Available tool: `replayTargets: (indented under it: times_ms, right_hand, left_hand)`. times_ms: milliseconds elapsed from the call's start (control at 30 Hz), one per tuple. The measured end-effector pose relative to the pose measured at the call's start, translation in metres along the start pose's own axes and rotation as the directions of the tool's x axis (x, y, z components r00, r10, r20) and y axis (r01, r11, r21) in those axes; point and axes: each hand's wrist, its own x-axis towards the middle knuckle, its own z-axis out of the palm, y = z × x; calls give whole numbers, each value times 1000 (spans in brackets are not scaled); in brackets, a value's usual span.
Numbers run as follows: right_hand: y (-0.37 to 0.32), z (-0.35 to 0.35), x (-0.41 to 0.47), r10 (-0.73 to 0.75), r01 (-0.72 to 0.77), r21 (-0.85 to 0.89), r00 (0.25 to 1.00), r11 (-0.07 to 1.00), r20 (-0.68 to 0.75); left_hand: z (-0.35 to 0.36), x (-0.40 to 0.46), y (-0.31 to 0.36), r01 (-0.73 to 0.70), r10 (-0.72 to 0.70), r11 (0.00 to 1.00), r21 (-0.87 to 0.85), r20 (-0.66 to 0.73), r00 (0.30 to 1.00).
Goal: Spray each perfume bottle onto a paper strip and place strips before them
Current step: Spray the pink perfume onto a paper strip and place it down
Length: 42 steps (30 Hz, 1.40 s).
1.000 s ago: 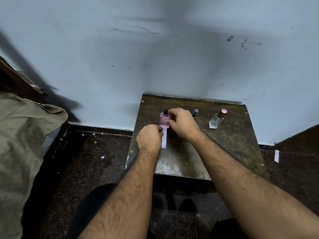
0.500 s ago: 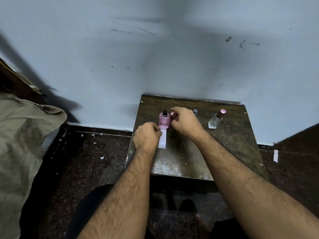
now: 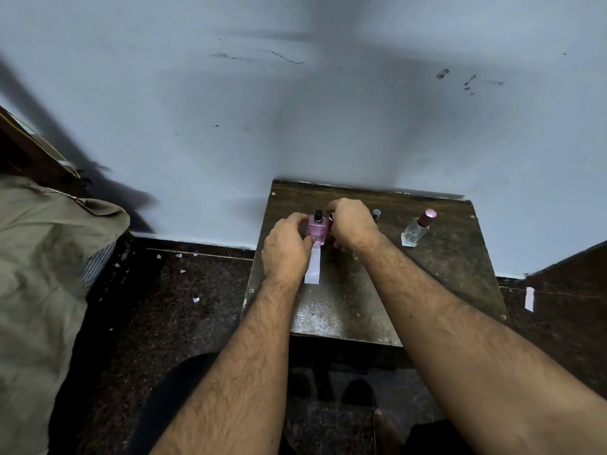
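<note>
A pink perfume bottle [image 3: 319, 230] with a bare black nozzle stands at the back left of the small dark table [image 3: 358, 310]. My left hand [image 3: 285, 249] curls around the bottle's left side. My right hand [image 3: 353, 223] is closed at its right side, with a small pink cap [image 3: 331, 217] showing between the fingers. A white paper strip [image 3: 312, 269] lies flat on the table just in front of the pink bottle. A small dark bottle [image 3: 376, 214] is partly hidden behind my right hand. A clear bottle with a rosy cap [image 3: 415, 229] stands further right.
The table stands against a pale blue wall [image 3: 295, 110]. An olive cloth [image 3: 42, 274] covers something at the left. Paper scraps [image 3: 196, 299] lie on the dark floor at the left, and another white strip [image 3: 529, 298] lies on the floor at the right.
My left hand left the paper strip and moved up onto the pink bottle's left side. My right hand slid off the bottle's front to its right. The strip now lies uncovered.
</note>
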Motion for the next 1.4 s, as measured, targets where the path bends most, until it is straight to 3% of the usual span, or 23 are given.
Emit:
replayTargets:
  times_ms: [333, 533, 733, 967, 1400]
  right_hand:
    - [1, -4, -3, -41, 46, 27, 986, 999, -160]
    - [-6, -31, -15, -93, 204, 291, 931, 935, -354]
    - [-6, -31, -29, -182, 266, 278, 939, 923, -292]
    - [-6, -23, -35, -261, 296, 119, 933, 948, -248]
    - [-4, -10, -29, -216, 266, 209, 948, 941, -232]
  left_hand:
    - [1, 3, -1, -31, 31, 999, 28, -9, 999]
    - [-1, 3, 1, -61, 61, 998, 11, -23, 998]
    - [-4, 1, 1, -63, 63, 998, -9, -13, 998]
    - [-4, 1, 2, -57, 57, 998, -16, -6, 998]
    - [-7, 0, 5, -44, 43, 999, -15, -8, 999]
